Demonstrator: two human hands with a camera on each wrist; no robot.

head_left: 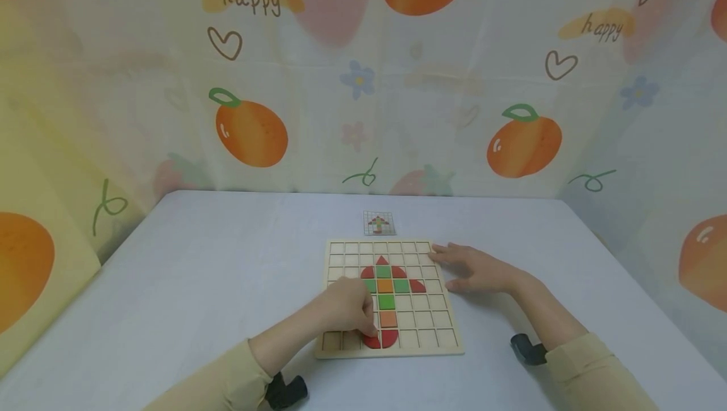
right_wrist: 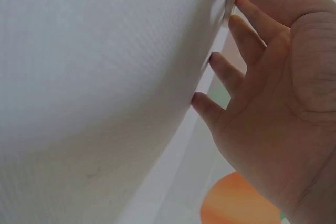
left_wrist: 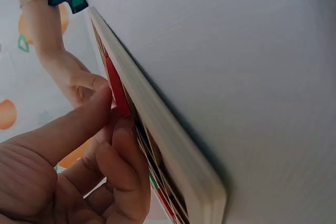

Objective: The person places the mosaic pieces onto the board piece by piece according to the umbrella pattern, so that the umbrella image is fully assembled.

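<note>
A light wooden grid board (head_left: 423, 338) lies on the table. My left hand (head_left: 345, 305) reaches over its left half, thumb and curled fingers pinching a red quarter-circle piece (head_left: 371, 343) at the front row. Beside that piece is another red rounded piece (head_left: 389, 339). Behind them run an orange square (head_left: 389, 319), a green square (head_left: 386, 302) and a second orange square (head_left: 385, 286), with more green and red pieces around and a red triangle (head_left: 382, 261) on top. My right hand (head_left: 477, 269) rests at the board's right edge, fingers spread, holding nothing.
A small pattern card (head_left: 378, 223) with a similar coloured figure lies just behind the board. White cloth covers the table (head_left: 227, 259). A fruit-printed curtain (head_left: 318, 108) hangs behind it. Each wrist carries a black device (head_left: 528, 350).
</note>
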